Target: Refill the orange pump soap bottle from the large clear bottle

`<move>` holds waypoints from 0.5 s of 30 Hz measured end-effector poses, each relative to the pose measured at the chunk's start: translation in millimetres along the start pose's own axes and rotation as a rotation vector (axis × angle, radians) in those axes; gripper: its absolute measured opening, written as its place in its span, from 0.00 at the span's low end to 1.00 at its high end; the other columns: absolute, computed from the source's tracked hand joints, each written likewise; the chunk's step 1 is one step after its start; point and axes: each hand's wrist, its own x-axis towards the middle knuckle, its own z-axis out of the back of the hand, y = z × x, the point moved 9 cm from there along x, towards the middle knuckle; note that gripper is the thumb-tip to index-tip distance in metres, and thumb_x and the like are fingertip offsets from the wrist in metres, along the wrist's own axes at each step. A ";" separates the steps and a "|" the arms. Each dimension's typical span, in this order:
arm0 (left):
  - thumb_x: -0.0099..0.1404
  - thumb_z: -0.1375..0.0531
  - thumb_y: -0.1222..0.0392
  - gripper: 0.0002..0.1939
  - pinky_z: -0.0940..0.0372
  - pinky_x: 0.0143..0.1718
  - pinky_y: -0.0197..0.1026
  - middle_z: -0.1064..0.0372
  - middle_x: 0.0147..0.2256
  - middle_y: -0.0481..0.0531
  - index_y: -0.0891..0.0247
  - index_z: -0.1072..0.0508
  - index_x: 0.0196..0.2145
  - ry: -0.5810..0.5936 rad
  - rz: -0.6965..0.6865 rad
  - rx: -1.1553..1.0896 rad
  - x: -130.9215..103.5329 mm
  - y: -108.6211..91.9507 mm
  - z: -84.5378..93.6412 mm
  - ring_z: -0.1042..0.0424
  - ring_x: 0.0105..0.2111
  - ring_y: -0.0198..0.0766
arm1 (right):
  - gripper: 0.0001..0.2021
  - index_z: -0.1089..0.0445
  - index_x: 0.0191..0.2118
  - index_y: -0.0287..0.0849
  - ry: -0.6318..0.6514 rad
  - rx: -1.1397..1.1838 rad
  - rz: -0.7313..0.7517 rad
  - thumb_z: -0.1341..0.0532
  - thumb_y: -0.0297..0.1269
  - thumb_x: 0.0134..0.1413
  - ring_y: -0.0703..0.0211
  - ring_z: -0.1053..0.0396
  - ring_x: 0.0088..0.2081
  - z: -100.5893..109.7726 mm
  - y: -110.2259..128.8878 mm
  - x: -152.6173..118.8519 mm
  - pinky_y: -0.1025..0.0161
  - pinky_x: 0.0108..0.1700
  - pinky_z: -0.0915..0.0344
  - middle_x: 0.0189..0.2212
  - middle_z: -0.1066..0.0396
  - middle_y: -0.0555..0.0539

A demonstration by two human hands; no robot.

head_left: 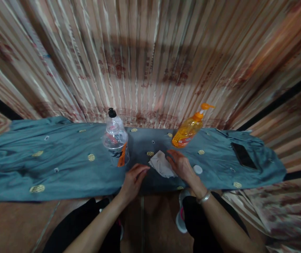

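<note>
A crumpled pale cloth or tissue (162,164) lies on the blue-green covered surface (71,165) between my hands. My right hand (180,164) is at its right edge, fingers bent and somewhat apart, nothing clearly held. To the left of the cloth, my left hand (134,180) has its thumb and fingers pressed together; what they hold, if anything, is too small to make out. A round white cap (198,169) sits just right of my right hand. Behind my left hand stands a clear plastic cup (118,154) with a dome lid and an orange and black print.
Behind the cup is a clear bottle with a black top (112,113). An orange pump bottle (187,131) stands at the back, right of the middle. A dark phone (243,155) lies at the right. A striped curtain (145,63) hangs behind the surface.
</note>
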 end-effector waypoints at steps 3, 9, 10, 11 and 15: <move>0.80 0.34 0.44 0.17 0.19 0.48 0.52 0.18 0.45 0.55 0.60 0.17 0.51 0.049 0.046 -0.006 2.8 14.7 -2.8 0.18 0.42 0.44 | 0.16 0.18 0.58 0.47 0.047 -0.013 0.053 0.40 0.42 0.76 0.36 0.16 0.61 -16.7 22.5 3.9 0.38 0.67 0.21 0.59 0.14 0.33; 0.79 0.32 0.48 0.21 0.19 0.55 0.58 0.21 0.59 0.60 0.61 0.21 0.61 0.125 0.131 -0.009 3.2 28.9 -15.7 0.18 0.53 0.50 | 0.17 0.21 0.63 0.44 0.113 -0.223 0.129 0.33 0.37 0.74 0.41 0.18 0.64 -20.5 54.6 24.8 0.45 0.67 0.21 0.63 0.16 0.35; 0.79 0.32 0.48 0.20 0.19 0.56 0.58 0.21 0.59 0.60 0.61 0.21 0.61 0.140 0.129 -0.010 2.3 27.1 -18.4 0.18 0.54 0.50 | 0.16 0.21 0.62 0.44 0.133 -0.259 0.127 0.31 0.37 0.72 0.40 0.17 0.64 -19.6 56.0 24.4 0.46 0.66 0.21 0.62 0.16 0.35; 0.79 0.32 0.48 0.19 0.19 0.56 0.58 0.20 0.59 0.60 0.61 0.21 0.60 0.153 0.125 -0.011 1.4 24.6 -20.9 0.18 0.54 0.50 | 0.16 0.20 0.60 0.43 0.155 -0.287 0.116 0.29 0.38 0.71 0.40 0.16 0.62 -19.3 55.7 22.1 0.47 0.65 0.20 0.61 0.16 0.34; 0.79 0.32 0.49 0.17 0.19 0.54 0.57 0.19 0.54 0.58 0.62 0.19 0.56 0.188 0.095 -0.018 -1.0 13.5 -27.0 0.17 0.51 0.48 | 0.13 0.19 0.50 0.43 0.209 -0.310 0.045 0.22 0.38 0.63 0.37 0.15 0.58 -27.9 45.4 0.7 0.48 0.62 0.20 0.55 0.14 0.33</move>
